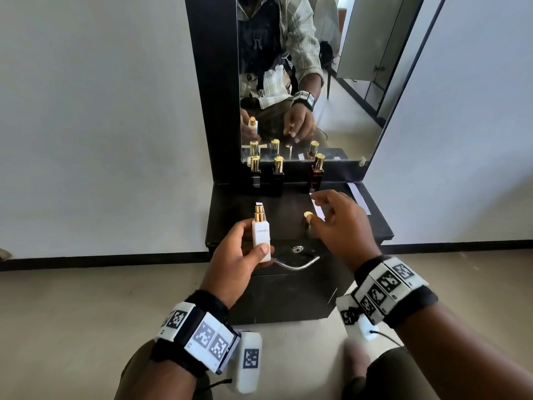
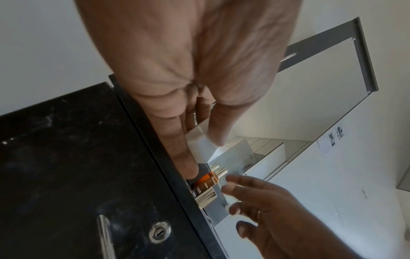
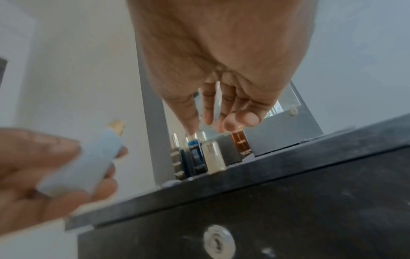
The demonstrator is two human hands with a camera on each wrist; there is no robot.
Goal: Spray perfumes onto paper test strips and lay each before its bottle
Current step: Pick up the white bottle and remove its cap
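My left hand [image 1: 245,255] grips a white perfume bottle [image 1: 261,236] upright over the table's front edge, its gold sprayer bare. The bottle's gold cap [image 1: 308,215] stands on the black table top [image 1: 288,203], just left of my right hand [image 1: 334,223]. That hand hovers over the table with loosely curled fingers, and a white paper strip [image 1: 317,210] runs between them; the same strip [image 3: 217,105] shows between the fingers in the right wrist view. Two black bottles [image 1: 255,176] [image 1: 278,176] and an amber bottle [image 1: 317,174] stand capped along the mirror. A short strip [image 1: 259,203] lies before the leftmost one.
Spare paper strips [image 1: 359,197] lie at the table's right rear. A mirror [image 1: 302,82] rises behind the bottles and reflects them and my hands. Below the top is a drawer with a lock [image 1: 297,249] and a curved handle [image 1: 297,264].
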